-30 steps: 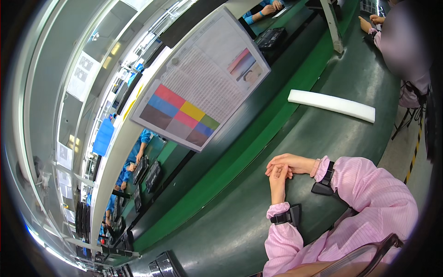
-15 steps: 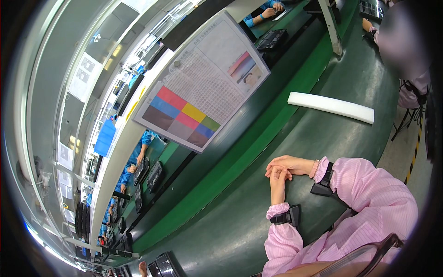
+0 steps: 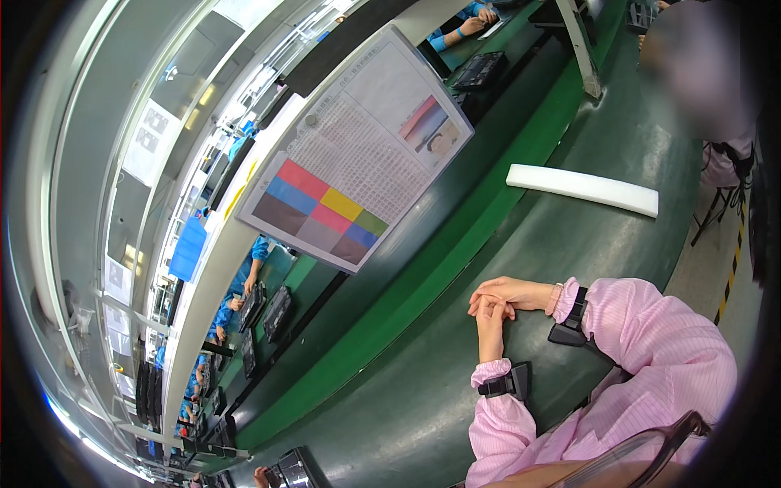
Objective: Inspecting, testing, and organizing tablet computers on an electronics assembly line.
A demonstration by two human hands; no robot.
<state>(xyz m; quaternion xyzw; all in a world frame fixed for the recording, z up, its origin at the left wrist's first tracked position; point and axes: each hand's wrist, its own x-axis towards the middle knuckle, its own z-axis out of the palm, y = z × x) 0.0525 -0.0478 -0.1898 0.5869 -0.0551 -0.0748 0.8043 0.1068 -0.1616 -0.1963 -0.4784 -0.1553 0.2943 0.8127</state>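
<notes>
Head view.

1. The left hand [image 3: 489, 315] and the right hand [image 3: 508, 291] are resting together on the dark green worktop [image 3: 407, 407], at the near right of the scene. The fingers of both hands are folding over one another in a clasp. Neither hand is gripping anything except the other.

2. Both forearms, in pink sleeves, are lying on the worktop. A black left wrist strap [image 3: 508, 382] and a black right wrist strap [image 3: 572, 319] are sitting at the cuffs.

3. The closest loose item is a white foam strip [image 3: 582, 189]. It is lying flat on the same worktop, farther away and to the right of the hands, well apart from them. Nothing is lying between the strip and the hands.

4. Judgement of the step: the hands are idling in a waiting position, and no handling is in progress.

5. Judgement of what a next move calls for: the clasp must come apart first. One hand must then open and extend far and right across the worktop before it can touch the strip.

6. Surroundings: a tilted display board [image 3: 358, 163] with coloured blocks is standing beyond the worktop, to the far left. A black device [image 3: 480, 71] is lying on the line behind it. Another person's blue sleeve [image 3: 451, 32] is working at the far edge.
</notes>
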